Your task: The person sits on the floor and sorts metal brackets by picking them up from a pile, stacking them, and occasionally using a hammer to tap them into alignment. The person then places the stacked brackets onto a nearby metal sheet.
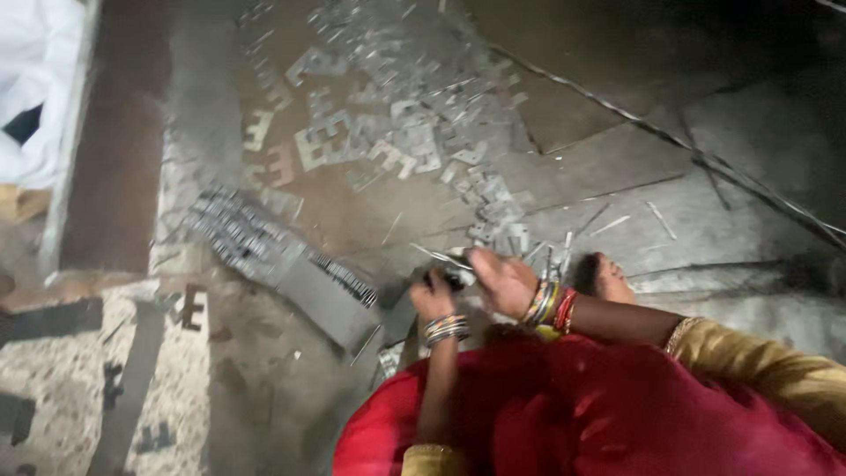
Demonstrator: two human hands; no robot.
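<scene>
I sit on the floor in a red garment. My left hand [432, 298] is closed around a small dark stack of metal plates [451, 280]. My right hand [500, 278] pinches thin metal strips [438, 256] just above that stack. Both wrists wear several bangles. A bare foot [611, 277] lies right of my right hand. E-shaped metal plates [328, 144] are scattered on the floor ahead. The picture is blurred, so the fingers' exact hold is hard to see.
A long stacked row of metal plates [280, 256] lies on the floor to the left. Loose plates and strips [441, 97] litter the far floor. A white cloth [35, 79] sits at the upper left. Long thin metal strips [670, 141] run across the right.
</scene>
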